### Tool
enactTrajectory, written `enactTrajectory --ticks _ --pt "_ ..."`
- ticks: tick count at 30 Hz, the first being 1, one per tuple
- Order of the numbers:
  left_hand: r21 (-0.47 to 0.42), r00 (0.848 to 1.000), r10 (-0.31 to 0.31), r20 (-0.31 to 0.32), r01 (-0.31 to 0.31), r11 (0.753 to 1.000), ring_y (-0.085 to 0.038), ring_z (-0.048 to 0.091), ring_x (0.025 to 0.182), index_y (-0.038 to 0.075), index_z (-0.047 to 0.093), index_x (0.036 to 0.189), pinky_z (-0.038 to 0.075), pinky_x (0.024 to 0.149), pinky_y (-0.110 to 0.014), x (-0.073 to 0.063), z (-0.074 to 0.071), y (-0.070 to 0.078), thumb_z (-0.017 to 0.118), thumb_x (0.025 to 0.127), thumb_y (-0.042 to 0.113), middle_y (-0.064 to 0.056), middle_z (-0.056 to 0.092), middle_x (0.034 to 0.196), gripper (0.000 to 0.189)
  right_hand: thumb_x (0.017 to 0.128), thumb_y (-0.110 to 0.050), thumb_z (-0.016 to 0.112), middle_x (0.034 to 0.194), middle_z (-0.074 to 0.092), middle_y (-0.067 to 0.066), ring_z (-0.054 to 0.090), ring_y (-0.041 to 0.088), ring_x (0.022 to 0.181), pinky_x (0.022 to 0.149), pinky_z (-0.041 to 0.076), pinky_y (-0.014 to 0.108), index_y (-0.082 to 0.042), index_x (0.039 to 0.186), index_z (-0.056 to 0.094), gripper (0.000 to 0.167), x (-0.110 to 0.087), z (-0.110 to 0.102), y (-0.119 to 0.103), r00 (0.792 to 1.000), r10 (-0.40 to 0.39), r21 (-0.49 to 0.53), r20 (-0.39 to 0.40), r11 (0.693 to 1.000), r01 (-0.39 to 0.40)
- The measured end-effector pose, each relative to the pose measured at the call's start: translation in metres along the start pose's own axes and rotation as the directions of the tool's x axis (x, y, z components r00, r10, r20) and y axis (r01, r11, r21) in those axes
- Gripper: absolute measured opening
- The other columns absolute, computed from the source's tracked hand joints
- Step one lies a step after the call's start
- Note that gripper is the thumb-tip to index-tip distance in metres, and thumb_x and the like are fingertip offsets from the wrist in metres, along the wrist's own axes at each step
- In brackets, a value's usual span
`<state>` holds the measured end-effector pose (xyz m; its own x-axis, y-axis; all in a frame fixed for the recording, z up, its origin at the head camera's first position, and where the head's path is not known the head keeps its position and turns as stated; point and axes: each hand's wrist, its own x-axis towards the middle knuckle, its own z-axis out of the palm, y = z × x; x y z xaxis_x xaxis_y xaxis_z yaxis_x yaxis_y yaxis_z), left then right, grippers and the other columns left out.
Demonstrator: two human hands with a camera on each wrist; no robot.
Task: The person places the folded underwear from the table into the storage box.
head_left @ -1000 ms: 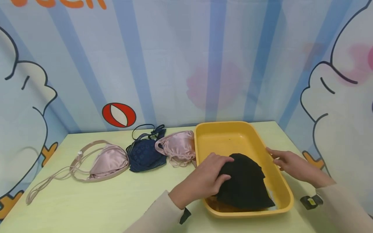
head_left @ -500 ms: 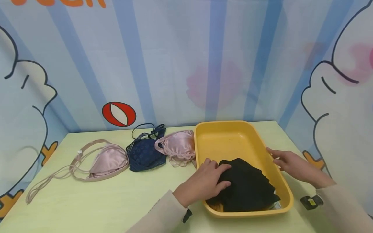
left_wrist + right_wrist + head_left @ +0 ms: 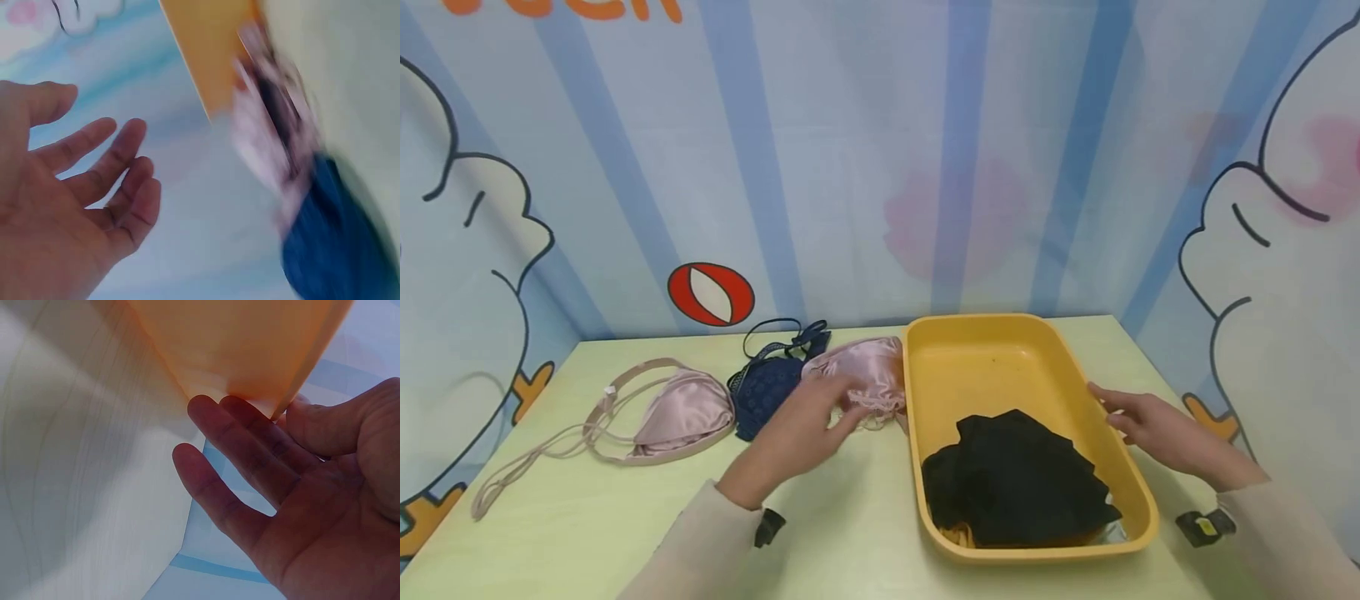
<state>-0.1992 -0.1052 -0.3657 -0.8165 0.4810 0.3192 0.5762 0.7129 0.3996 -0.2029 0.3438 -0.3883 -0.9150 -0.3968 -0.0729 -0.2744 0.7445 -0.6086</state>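
My left hand (image 3: 797,433) reaches over the table with loosely spread fingers, overlapping a pink satin bra with lace trim (image 3: 872,367) and a navy lace bra (image 3: 767,392) in the head view. Its palm holds nothing in the left wrist view, where both bras are blurred. My right hand (image 3: 1157,429) rests at the right rim of a yellow plastic tray (image 3: 985,367). In the right wrist view, its fairly straight fingers (image 3: 244,444) lie by the tray's outer wall, and the thumb is at the rim. A black cloth garment (image 3: 1022,483) lies in the tray's near half.
Farther left lies another pink satin bra (image 3: 685,412), its long straps (image 3: 527,462) trailing toward the table's left edge. Yellow-orange cloth (image 3: 958,533) peeks out under the black garment. A printed fabric backdrop (image 3: 850,167) stands behind the pale green table (image 3: 850,533).
My left hand has let go of the black garment and moved left, out of the tray to the bras. The garment has settled flatter in the tray. My right hand stays at the rim.
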Motion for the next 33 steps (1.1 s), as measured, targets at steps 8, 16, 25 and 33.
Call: enactTrajectory --ticks 8,16,25,33 --pt "0.002 0.979 -0.185 -0.080 0.186 0.983 -0.024 0.054 0.085 0.005 0.062 0.117 0.046 0.074 -0.042 -0.025 -0.043 -0.075 0.058 0.095 0.018 -0.004 0.061 0.089 0.026 0.100 -0.010 0.046 0.134 0.043 0.032 0.055 0.040 0.108 0.073 0.053 0.035 0.003 0.146 0.027 0.051 -0.004 -0.001 0.004 1.000 -0.010 0.000 -0.005 1.000 0.010" --pt "0.005 0.932 -0.307 -0.190 0.314 0.949 -0.033 0.057 0.089 -0.001 0.057 0.119 0.047 0.077 -0.050 -0.060 -0.069 -0.126 0.056 0.095 0.015 -0.018 0.060 0.098 0.029 0.101 -0.012 0.045 0.133 0.045 0.030 0.056 0.038 0.108 0.073 0.053 0.035 0.002 0.146 0.027 0.051 -0.004 0.000 0.003 1.000 -0.004 0.008 -0.006 1.000 0.004" --pt "-0.028 0.841 -0.516 -0.161 0.518 0.855 -0.053 0.045 0.107 -0.008 0.038 0.133 0.040 0.083 -0.061 -0.101 -0.080 -0.188 0.051 0.098 0.031 -0.037 0.046 0.122 0.055 0.101 -0.013 0.045 0.132 0.046 0.030 0.057 0.035 0.106 0.072 0.053 0.035 0.002 0.146 0.027 0.051 -0.002 0.001 0.001 1.000 0.002 0.008 0.001 1.000 -0.002" --pt "0.000 0.782 -0.620 0.064 0.621 0.784 -0.058 0.037 0.112 -0.015 0.023 0.138 0.036 0.088 -0.063 -0.114 -0.077 -0.215 0.047 0.094 0.053 -0.043 0.040 0.123 0.084 0.101 -0.012 0.046 0.132 0.047 0.029 0.058 0.034 0.105 0.072 0.053 0.035 0.002 0.146 0.027 0.051 -0.001 0.001 -0.001 1.000 0.007 0.009 0.005 1.000 -0.007"
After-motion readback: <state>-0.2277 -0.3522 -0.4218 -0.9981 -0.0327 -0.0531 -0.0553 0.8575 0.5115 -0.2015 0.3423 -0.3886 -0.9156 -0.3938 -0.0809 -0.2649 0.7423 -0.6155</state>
